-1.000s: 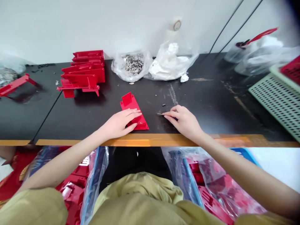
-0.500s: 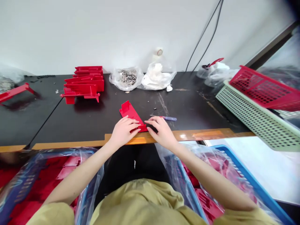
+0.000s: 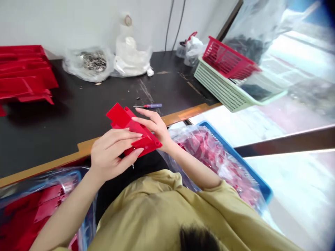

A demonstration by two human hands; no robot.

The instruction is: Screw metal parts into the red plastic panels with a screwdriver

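Observation:
A red plastic bracket (image 3: 121, 116) with an upright flap at its far end is held tilted, raised off the table's front edge. My left hand (image 3: 108, 151) grips its near left end, fingers over the top and thumb along the near side. On the far right side, my right hand (image 3: 156, 127) holds the bracket's long edge, with the thumb hidden behind it. Just beyond the right fingertips, a screwdriver (image 3: 153, 105) with a purple handle lies on the black table (image 3: 86, 108).
Stacked red brackets (image 3: 26, 75) stand at the left. Along the wall sit a bag of small metal pieces (image 3: 94, 61) and a white bag (image 3: 132, 66). A red basket (image 3: 227, 62) rests on a pale green basket (image 3: 220, 85). Below is a blue crate (image 3: 248, 170) of red parts.
The bracket has been lifted off the table, tilted and brought toward my body, both hands now gripping it. The view has swung right, so the table things appear further left.

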